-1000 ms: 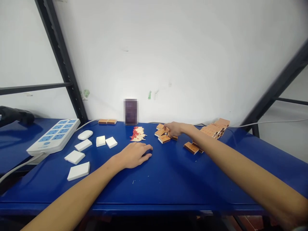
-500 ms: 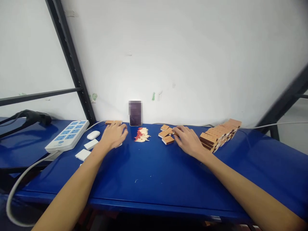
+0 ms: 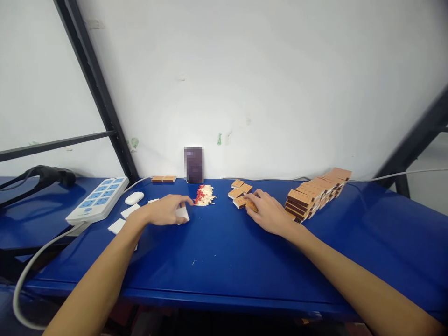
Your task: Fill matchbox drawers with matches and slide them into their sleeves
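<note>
Since half a second ago the left hand [image 3: 163,212] has drawn back from the rear edge of the blue table [image 3: 224,261] and now pinches a small white tray [image 3: 182,213] between thumb and fingers, just left of the pile of red-tipped matches [image 3: 205,195] at frame centre. The right hand [image 3: 269,213] stays right of centre, fingers lying on a brown matchbox sleeve [image 3: 250,206]; whether it grips cannot be told. Stacked sleeves [image 3: 308,196] stand just to its right.

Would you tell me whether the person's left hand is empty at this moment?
No, the left hand grips a small white box just left of the pile of matches.
</note>
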Demonstrator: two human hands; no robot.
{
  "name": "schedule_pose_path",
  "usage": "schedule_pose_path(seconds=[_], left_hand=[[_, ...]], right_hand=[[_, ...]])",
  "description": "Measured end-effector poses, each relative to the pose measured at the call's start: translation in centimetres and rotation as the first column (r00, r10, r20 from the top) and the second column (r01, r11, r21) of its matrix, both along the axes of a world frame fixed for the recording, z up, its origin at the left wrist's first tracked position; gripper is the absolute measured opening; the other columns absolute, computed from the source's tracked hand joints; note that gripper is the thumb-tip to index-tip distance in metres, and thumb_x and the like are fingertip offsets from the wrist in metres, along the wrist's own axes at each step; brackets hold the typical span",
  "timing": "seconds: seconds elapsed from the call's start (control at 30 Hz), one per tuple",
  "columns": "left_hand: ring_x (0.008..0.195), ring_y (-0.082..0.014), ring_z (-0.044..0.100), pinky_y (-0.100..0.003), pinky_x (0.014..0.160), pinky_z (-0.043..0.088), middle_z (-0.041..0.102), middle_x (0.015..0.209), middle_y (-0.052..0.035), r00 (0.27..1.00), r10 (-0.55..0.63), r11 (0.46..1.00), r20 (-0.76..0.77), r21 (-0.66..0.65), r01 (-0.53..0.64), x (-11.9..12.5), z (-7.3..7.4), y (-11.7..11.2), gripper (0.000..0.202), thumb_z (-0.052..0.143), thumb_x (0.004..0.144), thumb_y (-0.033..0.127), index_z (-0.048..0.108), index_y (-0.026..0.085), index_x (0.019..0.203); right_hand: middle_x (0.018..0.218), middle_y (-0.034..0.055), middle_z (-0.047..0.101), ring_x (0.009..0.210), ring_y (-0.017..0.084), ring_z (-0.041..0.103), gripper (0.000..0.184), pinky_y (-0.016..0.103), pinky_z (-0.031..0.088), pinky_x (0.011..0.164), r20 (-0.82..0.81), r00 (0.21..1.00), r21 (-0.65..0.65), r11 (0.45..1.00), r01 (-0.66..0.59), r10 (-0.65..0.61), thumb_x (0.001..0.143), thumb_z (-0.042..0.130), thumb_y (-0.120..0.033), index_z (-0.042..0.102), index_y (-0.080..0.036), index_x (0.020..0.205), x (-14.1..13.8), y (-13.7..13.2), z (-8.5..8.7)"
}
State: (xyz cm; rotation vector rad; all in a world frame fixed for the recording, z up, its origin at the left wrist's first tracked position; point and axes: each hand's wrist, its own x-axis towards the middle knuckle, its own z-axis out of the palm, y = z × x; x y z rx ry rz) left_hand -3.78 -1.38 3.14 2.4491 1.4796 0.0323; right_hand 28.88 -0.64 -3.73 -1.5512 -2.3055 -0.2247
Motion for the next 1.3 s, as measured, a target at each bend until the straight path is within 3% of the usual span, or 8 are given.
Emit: schedule_pose_path(seconds=[0.1,0.2,0.3,0.47,0.8,0.97,1.1,1.3], left_hand=[[0.097,-0.0203,0.061,-0.032,0.085,0.048,0.063,0.118,-0.0065,0.946,-0.139,0.989,0.292,-0.011,0.149,2.1,-0.8,-0.5,0.051,0.057,0.085,0.044,0.052,0.024,0.132],[0.113,-0.0220,0.055,-0.036,0.097,0.044,0.052,0.138,-0.0060,0.829,-0.155,0.985,0.537,0.143,0.091,4.3,-2.3,-0.7,0.046,0.037,0.097,0.046,0.044,0.027,0.138],[0.115,-0.0223,0.053,-0.037,0.102,0.039,0.059,0.126,-0.0061,0.811,-0.277,0.955,0.515,0.243,0.172,6.2,-3.9,-0.9,0.041,0.031,0.100,0.045,0.056,0.023,0.125],[0.095,-0.0183,0.060,-0.030,0.088,0.044,0.067,0.102,-0.0034,0.800,-0.319,0.946,0.508,0.116,0.304,7.1,-4.8,-0.5,0.039,0.031,0.101,0.039,0.065,0.020,0.102],[0.082,-0.0181,0.058,-0.031,0.077,0.043,0.063,0.088,-0.0031,0.922,-0.227,0.947,0.314,0.292,0.134,3.7,-4.5,1.3,0.030,0.036,0.083,0.017,0.066,0.018,0.079],[0.065,-0.0177,0.053,-0.030,0.064,0.036,0.060,0.068,-0.0015,0.944,0.028,0.907,0.330,0.388,-0.163,2.3,-4.7,2.6,0.023,0.039,0.083,0.023,0.058,0.019,0.071],[0.063,-0.0183,0.052,-0.030,0.062,0.033,0.057,0.063,-0.0014,0.911,0.217,0.896,0.351,0.299,-0.328,2.0,-5.4,3.5,0.024,0.037,0.085,0.026,0.051,0.020,0.067],[0.058,-0.0139,0.046,-0.027,0.059,0.032,0.049,0.058,0.0028,0.770,0.136,0.876,0.623,0.288,-0.387,3.1,-5.7,3.8,0.026,0.043,0.086,0.033,0.050,0.019,0.067]], right_hand=[[0.112,0.0126,0.057,0.097,0.027,0.056,0.036,0.041,0.045,0.082,-0.022,0.999,0.045,0.999,-0.028,0.029,0.094,0.042,-0.032,0.057,-0.021,0.125,-0.1,0.1,0.1],[0.115,0.0127,0.056,0.101,0.027,0.056,0.034,0.043,0.046,0.086,-0.096,0.990,0.115,0.989,-0.091,0.103,0.095,0.043,-0.033,0.057,-0.022,0.123,-0.5,0.1,0.6],[0.117,0.0110,0.057,0.105,0.025,0.057,0.031,0.041,0.047,0.089,-0.172,0.946,0.165,0.955,-0.246,0.274,0.096,0.042,-0.028,0.057,-0.023,0.122,-1.3,-0.2,0.7],[0.114,0.0092,0.059,0.103,0.021,0.059,0.030,0.037,0.049,0.090,-0.223,0.855,0.155,0.883,-0.444,0.469,0.094,0.044,-0.019,0.055,-0.022,0.121,-2.7,-1.5,0.1],[0.104,0.0103,0.062,0.089,0.020,0.060,0.027,0.031,0.044,0.077,-0.107,0.966,-0.031,0.970,-0.242,0.237,0.092,0.044,-0.019,0.060,-0.015,0.114,-6.5,0.3,-0.6],[0.086,0.0043,0.066,0.077,0.017,0.059,0.016,0.026,0.036,0.064,-0.215,0.972,-0.150,0.980,-0.131,0.097,0.089,0.050,-0.023,0.062,-0.019,0.098,-8.8,2.6,-0.3],[0.083,0.0020,0.068,0.075,0.017,0.059,0.013,0.026,0.031,0.059,-0.259,0.966,-0.248,0.965,-0.083,0.017,0.086,0.055,-0.030,0.063,-0.023,0.092,-9.6,3.6,-0.2],[0.083,0.0019,0.068,0.074,0.017,0.058,0.015,0.026,0.030,0.059,-0.277,0.961,-0.257,0.961,-0.099,0.025,0.090,0.051,-0.031,0.062,-0.022,0.087,-9.3,3.4,-0.4]])
